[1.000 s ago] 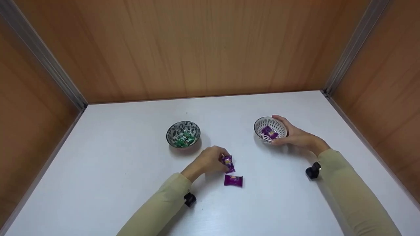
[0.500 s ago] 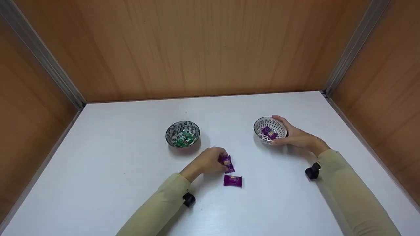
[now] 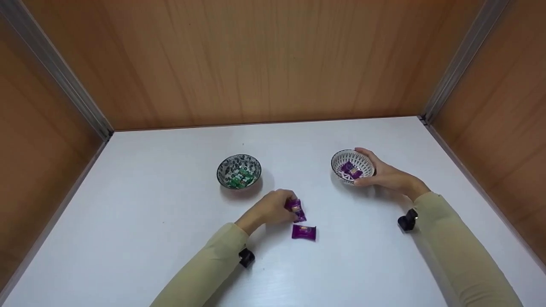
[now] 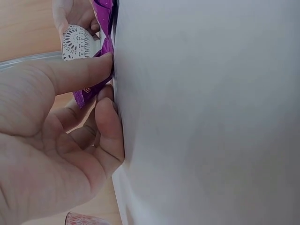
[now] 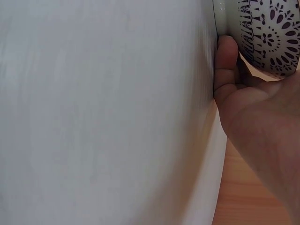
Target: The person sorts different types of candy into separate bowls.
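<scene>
In the head view my left hand (image 3: 271,208), low over the white table, pinches a purple-wrapped candy (image 3: 297,212) between thumb and fingers. The left wrist view has part of that candy's wrapper (image 4: 83,97) showing past the thumb. Just in front of it, another purple candy (image 3: 304,232) lies flat on the table. My right hand (image 3: 386,175) holds a small white patterned bowl (image 3: 338,163) from its right side, thumb at the near side and fingers at the far side. Purple candies (image 3: 351,170) lie inside. Up close, the bowl's dark-patterned outer wall (image 5: 269,37) shows in the right wrist view.
A second bowl (image 3: 230,164), black-and-white patterned, stands left of the white one with green-wrapped candies (image 3: 241,178) in it. Wooden panels (image 3: 264,64) wall the white table (image 3: 149,192) at the back and both sides. Black wrist devices (image 3: 246,258) sit under both sleeves.
The left fingers have shifted slightly on the purple candy, closing over more of its upper end. The right hand and both bowls stay in place; the whole head view has moved slightly.
</scene>
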A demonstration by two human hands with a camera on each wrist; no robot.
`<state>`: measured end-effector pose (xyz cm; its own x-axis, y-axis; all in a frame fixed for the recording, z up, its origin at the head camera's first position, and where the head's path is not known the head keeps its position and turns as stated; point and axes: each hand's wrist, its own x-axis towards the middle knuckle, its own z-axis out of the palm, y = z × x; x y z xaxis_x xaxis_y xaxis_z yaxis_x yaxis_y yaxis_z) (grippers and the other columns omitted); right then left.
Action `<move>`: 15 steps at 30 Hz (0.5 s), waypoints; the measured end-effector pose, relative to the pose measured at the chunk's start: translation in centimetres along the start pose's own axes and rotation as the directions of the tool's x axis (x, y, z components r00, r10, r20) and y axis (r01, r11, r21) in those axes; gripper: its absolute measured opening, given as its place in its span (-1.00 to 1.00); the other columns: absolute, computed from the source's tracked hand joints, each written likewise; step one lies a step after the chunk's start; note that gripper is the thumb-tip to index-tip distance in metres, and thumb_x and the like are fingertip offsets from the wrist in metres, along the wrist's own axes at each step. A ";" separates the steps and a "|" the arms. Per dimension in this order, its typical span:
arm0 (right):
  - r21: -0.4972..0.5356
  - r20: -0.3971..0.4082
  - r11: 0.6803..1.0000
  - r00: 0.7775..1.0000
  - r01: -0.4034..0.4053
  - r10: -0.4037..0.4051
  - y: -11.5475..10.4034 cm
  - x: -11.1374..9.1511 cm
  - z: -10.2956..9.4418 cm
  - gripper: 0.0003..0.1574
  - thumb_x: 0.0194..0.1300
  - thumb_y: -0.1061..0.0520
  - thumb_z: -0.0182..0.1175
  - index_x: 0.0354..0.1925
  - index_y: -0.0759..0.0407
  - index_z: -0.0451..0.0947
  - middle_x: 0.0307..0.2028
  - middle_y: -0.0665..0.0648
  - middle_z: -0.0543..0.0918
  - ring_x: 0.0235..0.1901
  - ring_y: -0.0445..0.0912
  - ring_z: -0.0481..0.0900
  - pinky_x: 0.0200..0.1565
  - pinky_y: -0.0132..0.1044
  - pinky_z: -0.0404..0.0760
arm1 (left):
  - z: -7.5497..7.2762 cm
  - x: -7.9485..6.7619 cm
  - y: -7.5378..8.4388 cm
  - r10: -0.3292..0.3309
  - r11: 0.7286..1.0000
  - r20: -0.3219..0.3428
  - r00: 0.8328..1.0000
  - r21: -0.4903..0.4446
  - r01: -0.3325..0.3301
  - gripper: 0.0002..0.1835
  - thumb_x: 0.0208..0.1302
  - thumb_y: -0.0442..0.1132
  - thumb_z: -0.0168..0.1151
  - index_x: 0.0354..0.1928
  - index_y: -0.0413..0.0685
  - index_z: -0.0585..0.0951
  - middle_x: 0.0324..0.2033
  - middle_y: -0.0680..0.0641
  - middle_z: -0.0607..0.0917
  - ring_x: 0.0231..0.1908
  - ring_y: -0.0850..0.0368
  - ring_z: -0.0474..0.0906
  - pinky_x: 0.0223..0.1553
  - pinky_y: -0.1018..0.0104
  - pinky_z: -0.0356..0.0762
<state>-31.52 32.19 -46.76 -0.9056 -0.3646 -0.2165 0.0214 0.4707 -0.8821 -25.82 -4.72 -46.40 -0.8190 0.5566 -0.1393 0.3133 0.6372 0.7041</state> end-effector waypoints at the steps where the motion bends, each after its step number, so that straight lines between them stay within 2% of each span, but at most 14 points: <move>1: 0.000 0.000 1.000 1.000 0.001 -0.001 0.0 0.0 0.0 0.38 0.17 -0.08 0.52 0.61 -0.31 -0.22 0.50 0.20 0.09 0.44 0.19 0.07 0.41 0.32 -0.13 | 0.0 0.0 0.0 0.005 1.000 -0.001 1.000 -0.002 -0.005 -0.73 0.10 -0.38 0.49 -0.15 -0.14 0.66 -0.33 0.01 0.67 -0.29 0.12 0.53 -0.07 0.14 0.55; 5: 0.000 -0.005 1.000 1.000 -0.002 0.002 0.0 0.0 -0.1 0.38 0.17 -0.08 0.52 0.61 -0.29 -0.23 0.52 0.19 0.06 0.45 0.20 0.06 0.41 0.36 -0.14 | -0.1 0.0 0.1 0.018 1.000 -0.007 1.000 -0.009 -0.018 -0.74 0.09 -0.39 0.48 -0.17 -0.15 0.66 -0.35 0.02 0.66 -0.31 0.14 0.51 -0.11 0.17 0.55; 11: 0.010 -0.002 1.000 1.000 0.002 -0.002 -0.1 0.0 0.1 0.38 0.18 -0.07 0.52 0.61 -0.28 -0.23 0.52 0.19 0.04 0.46 0.20 0.04 0.41 0.36 -0.14 | -0.3 0.1 0.2 0.003 1.000 0.005 1.000 -0.011 -0.003 -0.76 0.09 -0.41 0.48 -0.18 -0.13 0.68 -0.37 0.04 0.66 -0.31 0.15 0.51 -0.12 0.20 0.54; 15: -0.005 -0.008 1.000 1.000 0.007 -0.007 -0.2 0.0 0.1 0.37 0.18 -0.08 0.51 0.61 -0.30 -0.21 0.50 0.19 0.09 0.45 0.18 0.06 0.42 0.32 -0.14 | -0.4 0.2 0.2 0.020 1.000 0.000 1.000 0.015 -0.020 -0.76 0.08 -0.38 0.48 -0.19 -0.12 0.67 -0.36 0.05 0.63 -0.30 0.15 0.50 -0.11 0.20 0.52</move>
<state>-31.50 32.06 -46.59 -0.9093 -0.3611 -0.2068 0.0129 0.4722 -0.8814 -26.11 -4.72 -46.02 -0.8127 0.5691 -0.1249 0.3368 0.6337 0.6964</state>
